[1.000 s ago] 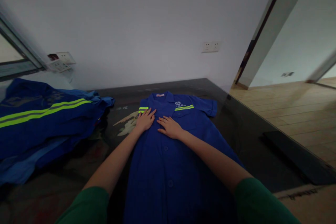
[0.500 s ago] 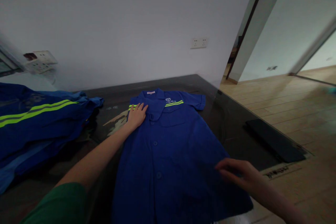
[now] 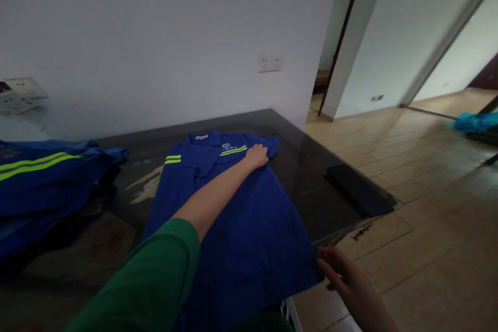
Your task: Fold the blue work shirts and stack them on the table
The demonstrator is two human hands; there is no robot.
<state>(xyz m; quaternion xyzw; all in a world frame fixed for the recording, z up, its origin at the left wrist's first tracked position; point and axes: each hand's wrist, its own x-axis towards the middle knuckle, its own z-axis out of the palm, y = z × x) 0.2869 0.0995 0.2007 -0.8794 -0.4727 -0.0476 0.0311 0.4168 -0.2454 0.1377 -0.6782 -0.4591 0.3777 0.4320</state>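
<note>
A blue short-sleeved work shirt (image 3: pixel 249 228) with yellow-green reflective stripes lies front up on a dark table, its collar towards the wall. Reaching across it, my left hand (image 3: pixel 257 155) rests at the chest edge just below the sleeve, with fingers curled down onto the cloth. My right hand (image 3: pixel 344 277) is at the lower corner of the hem, thumb and fingers closed on the fabric edge. The hem hangs over the near table edge. My left forearm covers part of the button front and chest pocket.
A heap of blue garments (image 3: pixel 42 181) with reflective stripes lies at the left of the table (image 3: pixel 295 140). A dark flat folded item (image 3: pixel 360 190) is near the right edge. Behind stands a wall with a socket (image 3: pixel 271 64); tiled floor (image 3: pixel 424 176) extends right.
My left hand has moved from the left chest across to the edge below the right-hand sleeve. My right hand has come down to the hem corner. The view has turned right.
</note>
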